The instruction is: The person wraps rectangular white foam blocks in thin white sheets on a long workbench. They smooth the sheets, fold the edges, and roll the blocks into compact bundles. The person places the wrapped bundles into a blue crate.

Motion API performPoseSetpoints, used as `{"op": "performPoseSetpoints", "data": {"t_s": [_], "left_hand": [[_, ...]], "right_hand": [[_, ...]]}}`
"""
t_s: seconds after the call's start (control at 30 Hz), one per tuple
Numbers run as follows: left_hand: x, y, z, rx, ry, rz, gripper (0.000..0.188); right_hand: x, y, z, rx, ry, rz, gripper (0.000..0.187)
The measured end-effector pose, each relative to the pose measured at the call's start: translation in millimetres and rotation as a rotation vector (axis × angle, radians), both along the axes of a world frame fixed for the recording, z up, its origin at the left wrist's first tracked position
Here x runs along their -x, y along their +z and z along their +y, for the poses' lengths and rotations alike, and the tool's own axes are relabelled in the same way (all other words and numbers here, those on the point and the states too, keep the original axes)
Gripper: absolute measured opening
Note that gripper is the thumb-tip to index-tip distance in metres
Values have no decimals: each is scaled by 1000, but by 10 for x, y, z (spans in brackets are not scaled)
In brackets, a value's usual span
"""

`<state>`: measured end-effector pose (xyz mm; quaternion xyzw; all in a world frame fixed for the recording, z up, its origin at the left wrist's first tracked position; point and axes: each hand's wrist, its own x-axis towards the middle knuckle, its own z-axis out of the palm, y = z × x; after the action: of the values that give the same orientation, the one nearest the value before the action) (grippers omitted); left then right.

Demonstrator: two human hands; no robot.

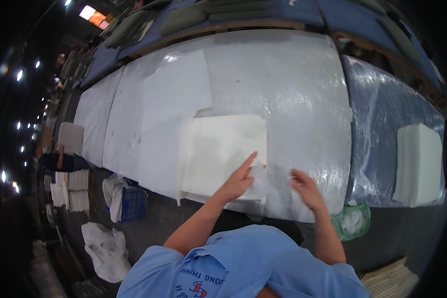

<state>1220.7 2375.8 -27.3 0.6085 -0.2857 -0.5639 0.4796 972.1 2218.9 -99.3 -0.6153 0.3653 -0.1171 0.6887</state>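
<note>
A cream, flat pad (216, 149) with rounded corners lies on the plastic-wrapped table (303, 94) in front of me, near its front edge. Over the pad's right part is my left hand (239, 182), index finger stretched out and thumb apart. Beside its thumb, at the pad's right edge, sits a whitish, blurred scrap (263, 183), too smeared to name. My right hand (305, 189) hovers to the right of the pad, apart from it, its fingers smeared by motion. White thin sheets (176, 84) lie flat to the left and behind the pad, partly beneath it.
A stack of white pads (418, 164) stands on the blue wrapped table at right. Below hangs a green bag (355, 222) with white scraps. On the left are a blue crate (134, 204), a clear plastic bag (104, 252) and a co-worker's arm (60, 158) by a pale pad (71, 137).
</note>
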Motion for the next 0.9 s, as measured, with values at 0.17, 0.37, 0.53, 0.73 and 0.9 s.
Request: {"op": "performPoseSetpoints", "data": {"t_s": [0.17, 0.37, 0.53, 0.73, 0.9], "left_hand": [[-450, -315, 222, 166, 51, -240, 81], [-1974, -1050, 705, -235, 372, -218, 71], [-3216, -1605, 1158, -308, 367, -806, 78], [-4358, -1426, 1480, -456, 685, -547, 73], [-4381, -1524, 1728, -371, 630, -299, 38]], "right_hand": [[-1466, 91, 660, -325, 57, -23, 24], [-2219, -12, 835, -252, -159, 39, 11], [-2934, -169, 987, -224, -211, 60, 6], [-4051, -353, 821, 541, 13, 363, 13], [-5256, -124, 847, 838, -111, -129, 24]]}}
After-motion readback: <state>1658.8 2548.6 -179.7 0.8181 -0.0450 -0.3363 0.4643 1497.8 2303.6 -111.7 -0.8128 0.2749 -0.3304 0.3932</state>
